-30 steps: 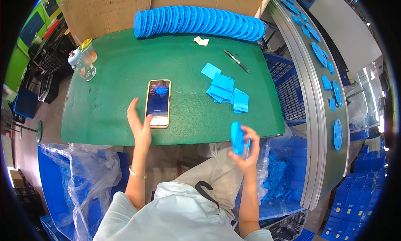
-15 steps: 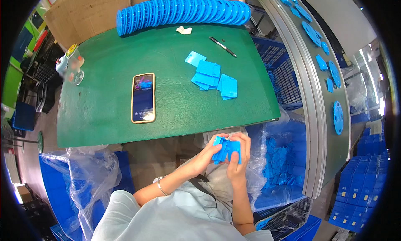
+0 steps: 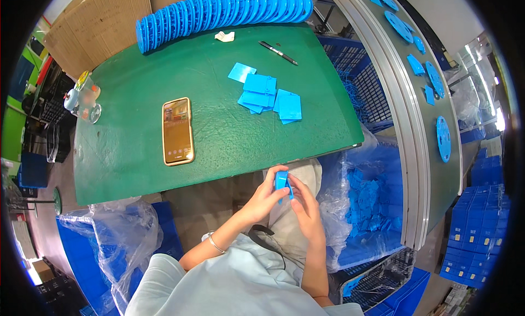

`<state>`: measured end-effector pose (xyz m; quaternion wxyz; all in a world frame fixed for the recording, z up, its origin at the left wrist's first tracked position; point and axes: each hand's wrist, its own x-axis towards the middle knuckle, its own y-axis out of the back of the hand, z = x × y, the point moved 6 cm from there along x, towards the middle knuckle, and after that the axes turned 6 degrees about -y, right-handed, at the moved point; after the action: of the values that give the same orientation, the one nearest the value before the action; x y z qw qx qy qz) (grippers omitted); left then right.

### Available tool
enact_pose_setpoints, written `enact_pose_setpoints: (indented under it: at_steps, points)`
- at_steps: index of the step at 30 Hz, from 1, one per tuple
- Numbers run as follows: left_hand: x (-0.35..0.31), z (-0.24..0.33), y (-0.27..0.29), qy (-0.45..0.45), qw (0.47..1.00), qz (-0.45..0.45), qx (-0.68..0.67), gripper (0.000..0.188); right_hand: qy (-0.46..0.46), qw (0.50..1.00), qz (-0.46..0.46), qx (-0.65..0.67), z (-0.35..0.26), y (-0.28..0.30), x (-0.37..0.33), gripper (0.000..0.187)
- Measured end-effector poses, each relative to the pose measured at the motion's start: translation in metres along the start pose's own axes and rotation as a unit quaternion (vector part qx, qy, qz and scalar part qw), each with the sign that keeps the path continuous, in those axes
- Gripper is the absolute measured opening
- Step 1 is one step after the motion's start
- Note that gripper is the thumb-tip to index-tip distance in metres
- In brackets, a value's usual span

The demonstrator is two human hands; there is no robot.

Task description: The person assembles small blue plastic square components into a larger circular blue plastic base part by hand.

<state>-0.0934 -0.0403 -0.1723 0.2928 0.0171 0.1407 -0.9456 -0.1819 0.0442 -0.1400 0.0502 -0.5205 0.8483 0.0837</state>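
You have the small, glossy blue plastic piece (image 3: 281,180) between your two hands, in front of your lap and, in this view, just short of the near edge of the green-topped rectangular counter (image 3: 219,135). Its long axis runs mostly away from your body, so your hands meet it from its two long sides.

Your left hand (image 3: 267,196) is the nearer and has the firmer hold: its fingers curl over the far end and left side while the thumb presses on the near part. Your right hand (image 3: 307,209) comes in from the right, fingers bent and reaching the piece's right side, thumb set lower; whether those fingertips pinch it or only steady it, you cannot tell from here.

Ahead of both hands, well apart from them, the loose pile of flat, square blue plastic plates (image 3: 259,84) lies on the counter. Off to your right, nearer the right hand, sits the blue plastic-lined bin (image 3: 363,245), holding heaped small blue plastic parts (image 3: 365,204).
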Motion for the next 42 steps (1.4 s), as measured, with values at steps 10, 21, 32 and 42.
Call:
enact_pose_setpoints:
  at_steps: [10, 21, 32, 42]
  points:
    - [0.0, 0.018, -0.026, 0.005, 0.919, 0.068, -0.389, 0.043, 0.122, 0.948, 0.195, -0.22, -0.048, -0.001, -0.013, 0.053]
    - [-0.004, 0.044, -0.021, -0.08, 0.944, 0.055, -0.317, 0.054, 0.2, 0.935, 0.187, -0.223, -0.062, -0.006, -0.013, 0.059]
    - [-0.006, 0.052, -0.006, -0.014, 1.0, 0.005, -0.027, 0.051, 0.206, 0.927, 0.109, -0.293, -0.073, 0.0, -0.019, 0.059]
    - [-0.015, 0.062, -0.027, -0.031, 0.968, -0.19, 0.163, 0.033, 0.051, 0.998, 0.04, 0.017, -0.012, 0.037, -0.025, 0.029]
